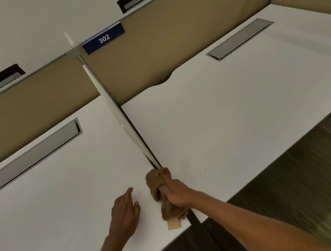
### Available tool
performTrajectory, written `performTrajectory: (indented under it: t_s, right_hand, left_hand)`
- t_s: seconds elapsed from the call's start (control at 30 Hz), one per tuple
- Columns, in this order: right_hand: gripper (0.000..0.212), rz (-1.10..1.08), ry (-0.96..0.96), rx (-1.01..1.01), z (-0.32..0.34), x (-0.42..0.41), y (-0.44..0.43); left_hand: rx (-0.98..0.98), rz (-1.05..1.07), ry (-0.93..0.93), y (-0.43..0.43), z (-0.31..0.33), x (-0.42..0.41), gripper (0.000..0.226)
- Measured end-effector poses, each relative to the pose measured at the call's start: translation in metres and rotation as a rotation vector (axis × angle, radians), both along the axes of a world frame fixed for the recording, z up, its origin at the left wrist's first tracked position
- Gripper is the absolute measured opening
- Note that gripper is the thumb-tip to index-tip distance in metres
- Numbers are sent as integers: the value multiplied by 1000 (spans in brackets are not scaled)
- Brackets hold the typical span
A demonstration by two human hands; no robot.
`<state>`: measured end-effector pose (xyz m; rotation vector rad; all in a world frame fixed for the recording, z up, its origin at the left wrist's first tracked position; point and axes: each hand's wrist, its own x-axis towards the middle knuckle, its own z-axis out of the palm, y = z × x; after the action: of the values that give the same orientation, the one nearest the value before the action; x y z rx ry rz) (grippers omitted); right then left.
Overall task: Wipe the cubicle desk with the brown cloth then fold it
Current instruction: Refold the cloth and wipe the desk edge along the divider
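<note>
A bunched brown cloth (158, 182) is gripped in my right hand (178, 194) at the near end of the thin white divider (115, 109) between two white desks. The cloth presses against the divider's lower end and hangs down to the front edge of the left desk (54, 206), where a pale label tag shows. My left hand (125, 212) rests flat on the left desk just left of the cloth, fingers spread and holding nothing. The right desk (234, 115) lies beyond the divider.
Each desk has a grey metal cable flap (239, 38), the other cable flap (36, 155) being on the left desk. Tan partition panels (159, 46) close the back, with a blue "302" sign (103, 39). Dark wood-look floor (299, 191) lies at the right.
</note>
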<state>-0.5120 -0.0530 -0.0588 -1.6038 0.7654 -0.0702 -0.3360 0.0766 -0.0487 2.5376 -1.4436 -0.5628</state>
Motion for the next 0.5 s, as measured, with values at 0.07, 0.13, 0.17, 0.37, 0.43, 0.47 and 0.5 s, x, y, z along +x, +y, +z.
performTrajectory:
  t_s: [0.07,0.13,0.17,0.37,0.43,0.47,0.5]
  right_hand:
    - [30,33,1,-14,-2,-13,14]
    - [22,19,-7,28,-2,-29,28]
    - [22,14,-18,36,-3,-38,35]
    - [26,-21,18,56,-25,-73,68]
    - [15,-44,26,87,-26,-72,64]
    - [13,-57,32,99,-26,-68,60]
    - [13,-72,35,104,-26,-64,56]
  left_hand:
    - [-10,14,7,-4,3,0,46]
    - [-14,13,6,-6,5,2,42]
    - [-12,1,2,-6,5,3,41]
    - [-1,-59,-88,-6,-1,12,38]
    - [4,-56,-124,-9,-2,10,38]
    - [5,-55,-136,-11,-3,8,38]
    - [2,-51,-141,-12,-3,8,38]
